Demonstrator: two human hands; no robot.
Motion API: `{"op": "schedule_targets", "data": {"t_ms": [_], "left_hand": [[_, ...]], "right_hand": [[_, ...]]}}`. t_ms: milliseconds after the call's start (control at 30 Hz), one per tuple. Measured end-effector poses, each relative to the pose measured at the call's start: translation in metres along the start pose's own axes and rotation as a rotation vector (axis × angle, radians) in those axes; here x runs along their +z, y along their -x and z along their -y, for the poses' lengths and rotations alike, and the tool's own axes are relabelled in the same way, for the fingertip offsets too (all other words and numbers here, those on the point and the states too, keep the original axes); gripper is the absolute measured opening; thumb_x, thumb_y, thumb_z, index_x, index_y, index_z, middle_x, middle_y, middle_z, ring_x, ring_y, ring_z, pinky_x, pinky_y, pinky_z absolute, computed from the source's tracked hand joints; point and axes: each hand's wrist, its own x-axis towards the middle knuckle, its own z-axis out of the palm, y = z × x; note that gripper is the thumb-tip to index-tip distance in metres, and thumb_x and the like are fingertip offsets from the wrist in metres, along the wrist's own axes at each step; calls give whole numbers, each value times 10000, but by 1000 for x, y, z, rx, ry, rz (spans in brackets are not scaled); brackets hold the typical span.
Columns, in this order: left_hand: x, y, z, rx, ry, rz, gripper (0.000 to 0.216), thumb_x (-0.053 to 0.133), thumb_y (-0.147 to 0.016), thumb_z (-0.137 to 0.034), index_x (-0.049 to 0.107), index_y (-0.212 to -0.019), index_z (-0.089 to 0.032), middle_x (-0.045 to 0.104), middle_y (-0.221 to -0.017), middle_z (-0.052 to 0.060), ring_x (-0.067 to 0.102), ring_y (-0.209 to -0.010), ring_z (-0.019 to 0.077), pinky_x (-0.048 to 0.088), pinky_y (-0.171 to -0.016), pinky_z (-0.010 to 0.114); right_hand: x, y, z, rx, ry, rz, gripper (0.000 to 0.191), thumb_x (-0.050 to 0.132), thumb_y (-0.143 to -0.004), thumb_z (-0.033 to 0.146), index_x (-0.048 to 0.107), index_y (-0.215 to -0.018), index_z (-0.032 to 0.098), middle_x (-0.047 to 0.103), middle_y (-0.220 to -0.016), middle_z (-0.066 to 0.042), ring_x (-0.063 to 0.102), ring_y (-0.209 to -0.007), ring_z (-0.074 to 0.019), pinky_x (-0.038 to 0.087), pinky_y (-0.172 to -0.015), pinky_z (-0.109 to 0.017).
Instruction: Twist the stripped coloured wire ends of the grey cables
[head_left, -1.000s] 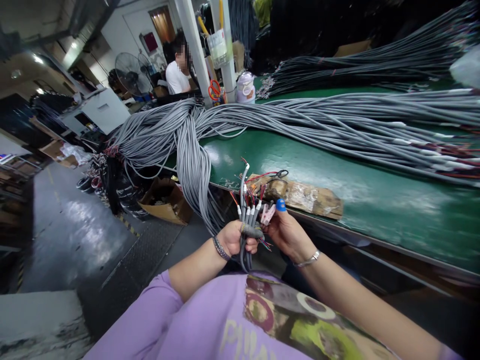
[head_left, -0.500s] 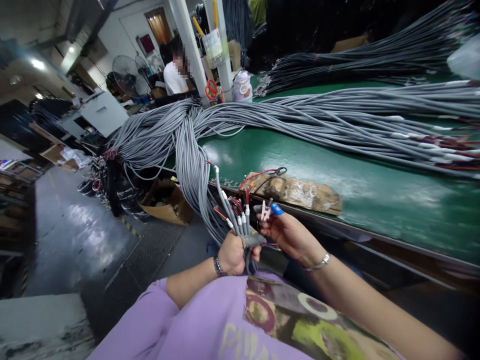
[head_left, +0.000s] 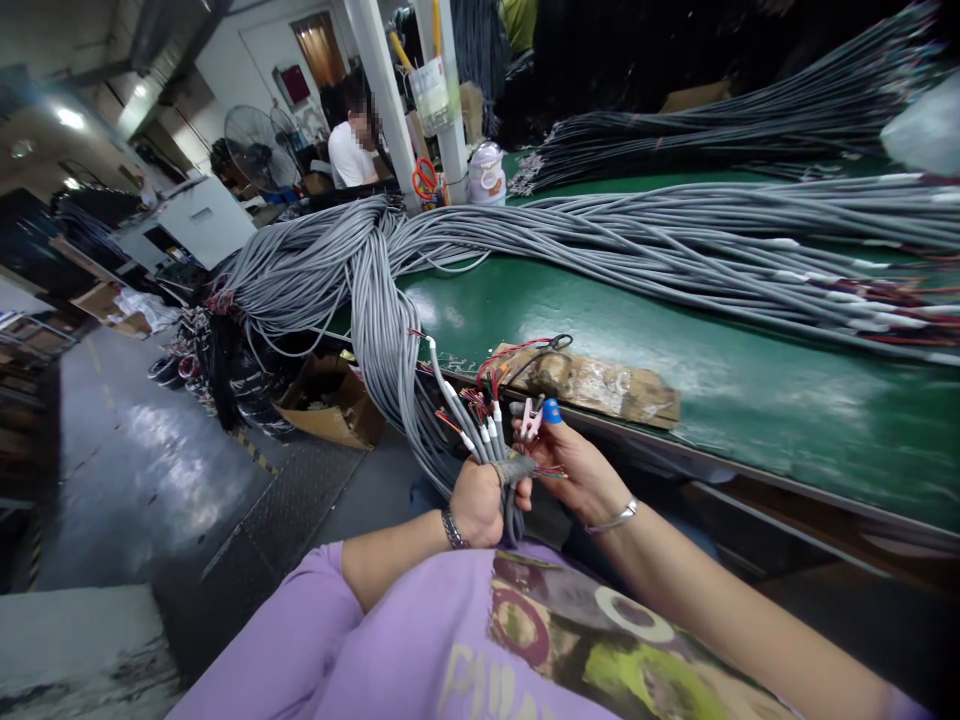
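My left hand [head_left: 480, 505] is wrapped round several grey cables [head_left: 487, 452] whose white-banded ends fan out above the fist, showing thin red and dark wires [head_left: 475, 402]. Grey wrapping covers its thumb, which lies across the cables. Thin coloured wires [head_left: 553, 471] stick out to the right of that thumb, close to my right fingers. In my right hand [head_left: 574, 455], a small pale pink clip [head_left: 531, 418] is pinched between the thumb, capped in blue, and a fingertip covered in grey. A thick hank of grey cables [head_left: 390, 340] hangs over the table edge just beyond.
On the green table [head_left: 750, 400] lies a worn wooden block [head_left: 600, 385] with a red and black lead. Long grey cables [head_left: 600, 235] run across the back. A cardboard box [head_left: 330, 405] stands below left. Beyond the post [head_left: 382, 90] sits a person [head_left: 349, 150] in white.
My left hand has shifted slightly right with the cables, and my right hand slightly left, bringing them closer together. The pink clip stays pinched. The view has turned a little.
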Motion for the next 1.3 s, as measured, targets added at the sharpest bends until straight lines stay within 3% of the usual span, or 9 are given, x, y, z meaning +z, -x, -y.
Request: {"op": "schedule_targets", "data": {"t_ms": [133,367,667,1000,1200,1300], "left_hand": [[1,1,-1,-6,-14,-26,407,785,-538,-462,550,-569,-131,492,-444,-21,422,-352,71,301,-377,217],[3,5,-5,-18,10,-27,405,795,-516,-448,551,-597,-136,491,-444,-28,417,-354,68,313,-377,216],[3,0,-5,-22,1,-39,392,788,-511,-440,551,-563,-133,505,-438,-13,421,-342,72,297,-362,218],[0,7,-5,-7,36,1,337,773,-535,-386,560,-617,-140,511,-448,-21,408,-352,69,315,-376,219],[-5,15,-4,22,40,0,318,759,-531,-364,522,-559,-153,502,-425,-23,419,-350,72,320,-387,219],[-2,15,-6,35,67,-15,329,767,-528,-365,515,-548,-154,497,-423,-27,417,-353,66,310,-395,217]], "right_hand": [[1,2,-1,40,-32,70,404,727,-693,582,662,-788,195,661,-661,-10,539,-494,-134,459,-433,-271],[-5,-1,-3,44,-62,186,395,663,-752,598,670,-809,208,658,-630,-12,559,-474,-148,488,-433,-298],[-9,-10,-3,44,-88,37,360,772,-681,519,676,-764,183,704,-686,-5,579,-520,-121,488,-473,-258],[-5,-1,0,59,-109,181,431,634,-743,651,659,-793,223,702,-757,-10,595,-592,-127,502,-538,-257],[-10,2,4,51,-85,165,244,711,-773,461,681,-826,225,727,-833,-1,599,-623,-97,512,-594,-221],[-11,1,3,35,-67,164,262,725,-750,480,683,-819,231,725,-822,0,600,-620,-102,511,-586,-229]]}}
